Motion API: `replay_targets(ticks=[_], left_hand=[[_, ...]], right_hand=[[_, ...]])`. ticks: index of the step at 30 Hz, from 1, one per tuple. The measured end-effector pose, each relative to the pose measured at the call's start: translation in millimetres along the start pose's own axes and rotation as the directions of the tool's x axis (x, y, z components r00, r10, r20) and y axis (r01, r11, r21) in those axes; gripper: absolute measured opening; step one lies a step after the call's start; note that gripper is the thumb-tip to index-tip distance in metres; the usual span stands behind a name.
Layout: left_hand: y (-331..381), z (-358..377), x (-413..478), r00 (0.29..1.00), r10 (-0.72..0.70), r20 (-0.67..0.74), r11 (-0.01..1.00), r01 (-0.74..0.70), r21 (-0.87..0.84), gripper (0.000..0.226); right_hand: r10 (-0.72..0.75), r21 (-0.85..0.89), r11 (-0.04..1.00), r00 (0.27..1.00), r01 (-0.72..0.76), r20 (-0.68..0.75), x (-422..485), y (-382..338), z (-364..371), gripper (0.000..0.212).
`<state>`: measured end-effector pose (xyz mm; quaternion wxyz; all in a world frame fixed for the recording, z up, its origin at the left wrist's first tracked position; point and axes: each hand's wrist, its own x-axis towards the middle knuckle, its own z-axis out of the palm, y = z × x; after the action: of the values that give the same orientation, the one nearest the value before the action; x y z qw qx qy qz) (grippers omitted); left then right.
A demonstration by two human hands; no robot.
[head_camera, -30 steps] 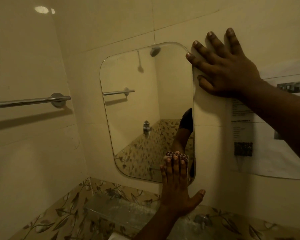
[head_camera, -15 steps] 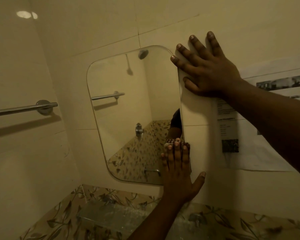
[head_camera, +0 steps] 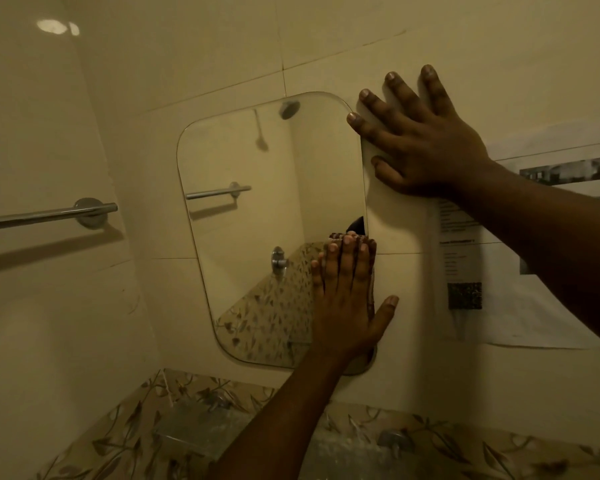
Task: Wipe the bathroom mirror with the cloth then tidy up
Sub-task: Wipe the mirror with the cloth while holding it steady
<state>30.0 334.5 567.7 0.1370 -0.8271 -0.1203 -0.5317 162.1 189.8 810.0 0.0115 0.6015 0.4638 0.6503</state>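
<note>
A frameless mirror point(head_camera: 257, 220) with rounded corners hangs on the cream tiled wall. My left hand point(head_camera: 343, 306) lies flat, fingers up, against the mirror's lower right edge and presses a dark patterned cloth point(head_camera: 370, 244) onto the glass. Only the cloth's rim shows, past my fingertips and along the right side of the hand. My right hand point(head_camera: 423, 140) rests flat on the wall tile beside the mirror's top right corner, fingers spread, holding nothing.
A chrome towel rail point(head_camera: 49, 214) sticks out of the left wall. A printed paper notice point(head_camera: 534, 289) is fixed to the wall right of the mirror. Below the mirror is a glass shelf point(head_camera: 201, 427) in front of leaf-patterned tiles point(head_camera: 129, 427).
My left hand has slid the cloth upward along the mirror's right edge. My right hand has stayed planted by the top corner.
</note>
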Motion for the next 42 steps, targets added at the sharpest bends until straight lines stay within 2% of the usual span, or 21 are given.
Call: replay_targets(ticks=[4,12,19,31,38,42], left_hand=[[-21.1,-4.3,3.1,1.0,-0.024,0.0,0.999,0.024,0.042,0.094],[-89.5,-10.5,-5.8,0.974,-0.225,0.003,0.974,0.225,-0.001,0.096],[-151.2,-28.4,-18.8,0.865,-0.498,0.063,0.859,0.502,-0.102,0.097],[-196.4,-35.5,-14.1,0.82,-0.556,0.136,0.782,0.571,-0.247,0.087],[-217.3,-49.6,23.0,0.764,-0.631,0.133,0.72,0.641,-0.264,0.092],[-224.7,-57.8,43.5,0.776,-0.621,0.107,0.743,0.627,-0.236,0.091]], right_hand=[[0.001,0.01,1.0,1.0,-0.001,0.007,0.5,0.9,0.6,0.075],[0.002,0.014,1.0,1.0,-0.002,0.002,-0.7,0.1,3.4,0.075],[0.002,0.024,1.0,1.0,-0.001,-0.028,-1.5,0.9,6.9,0.075],[-0.012,0.033,0.999,0.999,0.013,-0.045,-0.8,1.0,9.6,0.074],[-0.019,0.063,0.998,0.998,0.023,-0.067,-0.8,-0.6,9.2,0.074],[-0.019,0.067,0.997,0.997,0.024,-0.072,-0.4,0.8,8.7,0.075]])
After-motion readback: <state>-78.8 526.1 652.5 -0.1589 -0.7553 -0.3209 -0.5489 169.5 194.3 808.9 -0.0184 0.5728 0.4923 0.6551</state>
